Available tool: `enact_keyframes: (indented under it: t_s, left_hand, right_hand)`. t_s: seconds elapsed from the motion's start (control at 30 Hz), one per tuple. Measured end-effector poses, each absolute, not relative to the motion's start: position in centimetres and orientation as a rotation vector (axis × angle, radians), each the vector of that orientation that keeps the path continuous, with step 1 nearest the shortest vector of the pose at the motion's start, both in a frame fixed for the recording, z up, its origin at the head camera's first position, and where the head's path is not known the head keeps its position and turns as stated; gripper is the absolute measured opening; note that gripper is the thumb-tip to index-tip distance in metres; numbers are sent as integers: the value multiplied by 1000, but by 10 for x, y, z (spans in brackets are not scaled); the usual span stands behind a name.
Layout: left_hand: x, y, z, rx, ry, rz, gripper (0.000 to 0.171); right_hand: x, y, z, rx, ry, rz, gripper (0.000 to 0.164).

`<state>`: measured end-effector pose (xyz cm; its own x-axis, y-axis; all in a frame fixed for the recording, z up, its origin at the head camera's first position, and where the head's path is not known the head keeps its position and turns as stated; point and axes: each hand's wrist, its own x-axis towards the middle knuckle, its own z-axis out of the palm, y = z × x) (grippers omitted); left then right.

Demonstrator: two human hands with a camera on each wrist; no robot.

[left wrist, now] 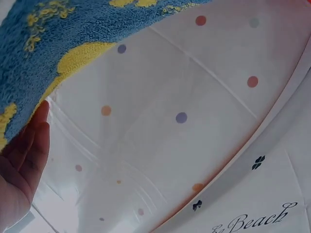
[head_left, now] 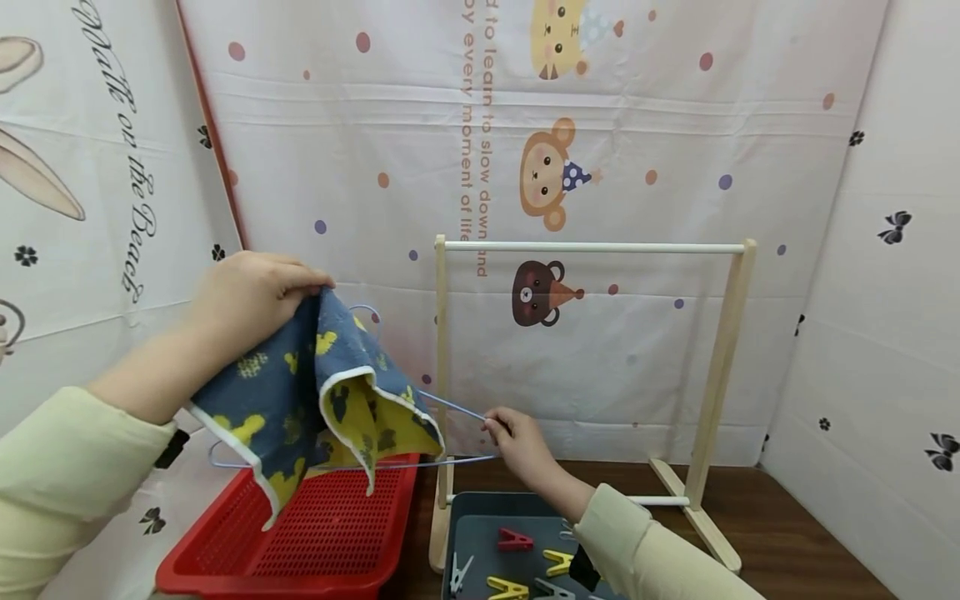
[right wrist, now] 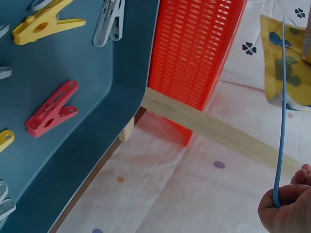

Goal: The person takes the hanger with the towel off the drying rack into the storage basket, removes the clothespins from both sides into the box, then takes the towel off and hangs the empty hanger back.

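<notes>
My left hand [head_left: 251, 292] pinches the upper edge of a small blue-and-yellow patterned towel [head_left: 281, 400] with white trim. The towel hangs in folds over a thin blue clothes hanger [head_left: 453, 405], hiding much of its middle. Its hook and left corner show past the cloth. At the hanger's right corner, my right hand [head_left: 521, 446] grips the wire between thumb and fingers. In the left wrist view the fingers [left wrist: 36, 150] lie against the towel's edge. The right wrist view shows the hanger [right wrist: 282, 121] running up from my fingers towards the towel's yellow underside [right wrist: 274, 63].
A red perforated basket [head_left: 337, 533] sits below the towel. Beside it, a grey-blue tray [head_left: 480, 533] holds several clothespins, including a red clothespin [head_left: 515, 540]. Behind stands a wooden rack with a white top bar [head_left: 592, 247]. Printed cloth walls [head_left: 337, 167] enclose the table.
</notes>
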<state>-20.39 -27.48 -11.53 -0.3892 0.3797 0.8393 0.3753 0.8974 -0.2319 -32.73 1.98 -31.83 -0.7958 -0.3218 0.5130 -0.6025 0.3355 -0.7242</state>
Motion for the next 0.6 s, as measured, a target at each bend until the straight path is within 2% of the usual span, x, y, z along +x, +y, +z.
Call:
enact_keyframes:
  t_s: [0.23,0.6]
  left_hand:
    - [-193,-286,-98,-464,-2064,-28,18]
    - [-168,-322,-63,-177,-2159,5,17]
  right_hand:
    - [-328,28,-322,829,-2335,1420,16]
    - [-331,48,-323,724,-2390,1445,16]
